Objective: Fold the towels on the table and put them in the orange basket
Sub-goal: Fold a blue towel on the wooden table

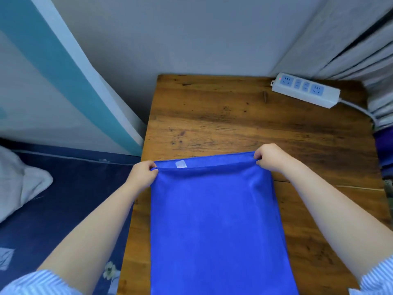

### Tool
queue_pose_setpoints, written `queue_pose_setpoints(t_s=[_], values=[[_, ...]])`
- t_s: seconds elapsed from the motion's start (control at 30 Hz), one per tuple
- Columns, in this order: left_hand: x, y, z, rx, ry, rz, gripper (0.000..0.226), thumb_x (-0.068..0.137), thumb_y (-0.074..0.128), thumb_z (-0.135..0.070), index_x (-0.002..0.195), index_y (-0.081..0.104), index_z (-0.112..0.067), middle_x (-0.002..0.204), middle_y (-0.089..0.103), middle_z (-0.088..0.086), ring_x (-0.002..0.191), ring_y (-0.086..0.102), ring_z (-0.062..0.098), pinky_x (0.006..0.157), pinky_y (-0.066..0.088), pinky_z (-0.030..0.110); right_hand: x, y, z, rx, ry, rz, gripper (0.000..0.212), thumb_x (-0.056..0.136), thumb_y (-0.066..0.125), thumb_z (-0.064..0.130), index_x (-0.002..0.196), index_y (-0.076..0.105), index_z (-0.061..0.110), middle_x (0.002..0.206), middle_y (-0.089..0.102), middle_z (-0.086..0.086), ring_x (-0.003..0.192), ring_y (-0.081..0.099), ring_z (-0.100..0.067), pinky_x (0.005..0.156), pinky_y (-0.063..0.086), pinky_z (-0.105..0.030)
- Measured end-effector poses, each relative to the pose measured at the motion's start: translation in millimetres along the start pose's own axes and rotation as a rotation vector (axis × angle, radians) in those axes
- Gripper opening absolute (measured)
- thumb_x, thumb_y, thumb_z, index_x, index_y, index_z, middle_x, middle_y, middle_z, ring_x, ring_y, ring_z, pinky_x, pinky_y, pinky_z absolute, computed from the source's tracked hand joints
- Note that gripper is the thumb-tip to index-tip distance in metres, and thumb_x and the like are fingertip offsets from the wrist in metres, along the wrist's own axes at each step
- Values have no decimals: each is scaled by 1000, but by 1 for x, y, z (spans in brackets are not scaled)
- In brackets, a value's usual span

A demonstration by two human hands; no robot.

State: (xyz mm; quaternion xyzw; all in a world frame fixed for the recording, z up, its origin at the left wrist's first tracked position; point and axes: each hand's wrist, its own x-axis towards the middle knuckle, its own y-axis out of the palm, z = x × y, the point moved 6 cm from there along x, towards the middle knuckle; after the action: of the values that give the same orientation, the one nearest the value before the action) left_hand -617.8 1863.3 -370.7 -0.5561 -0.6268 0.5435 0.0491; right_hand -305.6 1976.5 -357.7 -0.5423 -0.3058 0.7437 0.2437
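A blue towel (214, 226) stretches over the wooden table (234, 120), running from mid-table down to the bottom edge of the view. My left hand (143, 171) pinches its far left corner. My right hand (271, 156) pinches its far right corner. Between the two hands the top layer's edge is raised a little above a lower layer. That lower layer shows a small white label (181, 164). No orange basket is in view.
A white power strip (305, 89) with a cable lies at the table's far right corner. Grey curtains (361, 50) hang at the right. A bed with a dark blue sheet (70, 199) and a white cloth (19, 182) lies to the left.
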Motion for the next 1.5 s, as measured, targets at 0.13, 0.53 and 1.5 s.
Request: queue_pose_setpoints(t_s=[0.13, 0.53, 1.5], values=[[6, 19, -2, 44, -41, 232, 28, 84, 44, -2, 59, 45, -13, 60, 44, 3, 61, 41, 21, 50, 29, 24, 0, 13, 2, -35, -44, 209, 32, 80, 40, -7, 85, 66, 10, 84, 59, -2, 86, 53, -18, 69, 38, -21], [16, 32, -2, -59, -442, 373, 26, 87, 40, -9, 62, 36, -14, 50, 32, 1, 39, 31, 15, 35, 19, 10, 19, 17, -9, 79, 267, 396, 19, 78, 35, 1, 60, 39, 8, 56, 37, -9, 39, 33, -18, 42, 29, -15], [34, 8, -18, 337, 269, 210, 12, 89, 50, -12, 93, 61, -7, 95, 42, 3, 96, 51, 23, 79, 38, 24, 35, -17, -6, -166, -139, 37, 12, 80, 61, 13, 88, 69, 7, 93, 67, -8, 90, 58, -23, 73, 45, -28]])
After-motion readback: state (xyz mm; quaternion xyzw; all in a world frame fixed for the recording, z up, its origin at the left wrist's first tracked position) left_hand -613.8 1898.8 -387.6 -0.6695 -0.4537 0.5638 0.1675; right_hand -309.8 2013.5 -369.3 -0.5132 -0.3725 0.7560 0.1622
